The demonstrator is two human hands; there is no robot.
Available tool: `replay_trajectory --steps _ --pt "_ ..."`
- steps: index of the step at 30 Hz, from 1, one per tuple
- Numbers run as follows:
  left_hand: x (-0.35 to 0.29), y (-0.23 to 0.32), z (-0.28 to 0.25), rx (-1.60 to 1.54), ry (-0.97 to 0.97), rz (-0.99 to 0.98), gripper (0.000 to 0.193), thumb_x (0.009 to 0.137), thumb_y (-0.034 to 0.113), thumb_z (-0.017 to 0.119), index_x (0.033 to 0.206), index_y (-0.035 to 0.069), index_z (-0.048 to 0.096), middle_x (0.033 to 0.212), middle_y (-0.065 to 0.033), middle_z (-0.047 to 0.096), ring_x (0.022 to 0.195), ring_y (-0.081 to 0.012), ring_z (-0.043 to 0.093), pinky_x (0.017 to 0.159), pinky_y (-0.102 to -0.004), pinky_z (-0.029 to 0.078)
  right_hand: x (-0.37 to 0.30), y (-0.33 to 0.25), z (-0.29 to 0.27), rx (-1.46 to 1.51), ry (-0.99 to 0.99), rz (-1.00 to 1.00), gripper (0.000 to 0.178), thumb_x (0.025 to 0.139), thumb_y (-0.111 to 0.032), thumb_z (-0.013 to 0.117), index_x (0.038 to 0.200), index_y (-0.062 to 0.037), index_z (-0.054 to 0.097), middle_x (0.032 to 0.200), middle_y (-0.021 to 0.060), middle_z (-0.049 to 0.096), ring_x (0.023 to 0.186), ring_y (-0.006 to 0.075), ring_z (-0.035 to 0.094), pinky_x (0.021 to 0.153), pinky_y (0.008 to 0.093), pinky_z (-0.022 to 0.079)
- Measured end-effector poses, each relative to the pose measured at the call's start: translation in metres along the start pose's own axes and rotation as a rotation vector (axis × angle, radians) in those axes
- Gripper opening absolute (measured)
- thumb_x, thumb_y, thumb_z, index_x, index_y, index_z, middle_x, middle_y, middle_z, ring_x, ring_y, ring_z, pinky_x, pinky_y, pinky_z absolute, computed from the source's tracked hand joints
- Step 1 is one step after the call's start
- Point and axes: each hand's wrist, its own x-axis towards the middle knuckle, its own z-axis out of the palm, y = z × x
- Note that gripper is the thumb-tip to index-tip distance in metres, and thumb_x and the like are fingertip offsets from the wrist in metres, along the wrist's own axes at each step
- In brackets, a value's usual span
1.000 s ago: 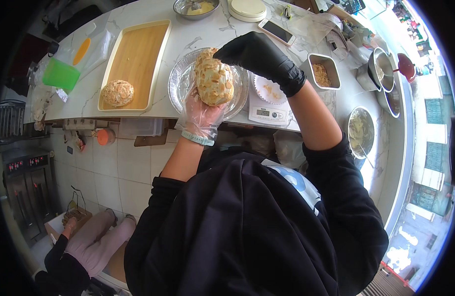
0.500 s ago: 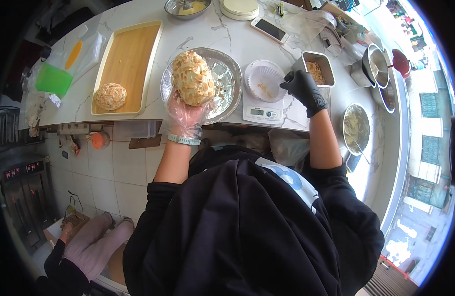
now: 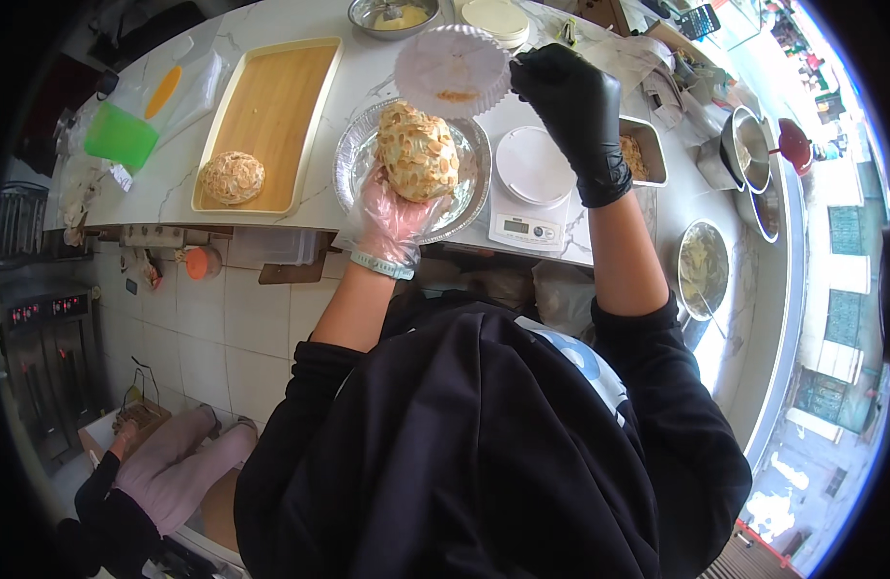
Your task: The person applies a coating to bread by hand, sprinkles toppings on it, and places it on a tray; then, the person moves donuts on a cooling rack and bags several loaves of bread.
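Observation:
Over the round foil pan [image 3: 473, 162], my left hand [image 3: 387, 220], in a clear plastic glove, holds a rounded bun [image 3: 417, 152] coated in pale cream and flaked nuts. Its fingers are mostly hidden beneath the bun. My right hand [image 3: 572, 108], in a black glove, pinches the edge of a white fluted paper cup [image 3: 453, 66]. The cup hangs tilted just beyond the bun, with a few crumbs or flakes inside. Right of the foil pan stands a white kitchen scale [image 3: 528, 230] with a bare round plate [image 3: 535, 166].
A second coated bun [image 3: 234, 178] sits on a wooden-looking tray [image 3: 262, 116] at left. A metal tin of flakes [image 3: 634, 152] is partly behind my right hand. Metal bowls [image 3: 704, 270] stand at right. Another person [image 3: 180, 463] is at lower left.
My right hand has lifted the paper cup off the scale and carried it left, tilting it near the bun. The bun stays in my left hand. The whole view has shifted slightly.

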Motion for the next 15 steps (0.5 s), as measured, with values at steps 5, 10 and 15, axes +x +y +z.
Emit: replay_trajectory --steps 5,10,15 --pt "-0.005 0.001 0.008 -0.023 -0.004 -0.011 0.044 0.093 0.031 0.031 0.127 0.005 0.038 0.125 -0.0155 0.046 0.113 -0.0314 0.047 0.095 -0.0492 0.039 0.003 -0.015 0.014 -0.006 0.016 -0.133 0.011 0.072 -0.012 0.069 0.077 -0.0034 0.065 0.067 0.0055 0.065 0.060 0.0106 0.062 0.057 0.0228 0.049" --pt "-0.004 0.007 0.004 0.006 0.012 0.037 0.042 0.093 0.028 0.029 0.127 0.005 0.038 0.124 -0.0161 0.046 0.113 -0.0321 0.047 0.095 -0.0494 0.039 -0.003 -0.019 0.021 0.045 0.053 -0.209 0.012 0.071 -0.012 0.071 0.078 -0.0048 0.065 0.069 0.0051 0.065 0.061 0.0105 0.063 0.057 0.0227 0.049" --pt "-0.003 0.008 0.004 0.012 -0.031 0.024 0.042 0.093 0.028 0.028 0.127 0.004 0.038 0.124 -0.0163 0.047 0.113 -0.0323 0.047 0.095 -0.0491 0.039 -0.009 -0.017 0.025 0.107 0.042 -0.236 0.012 0.070 -0.008 0.071 0.080 -0.0041 0.064 0.071 0.0039 0.064 0.063 0.0100 0.063 0.058 0.0221 0.049"
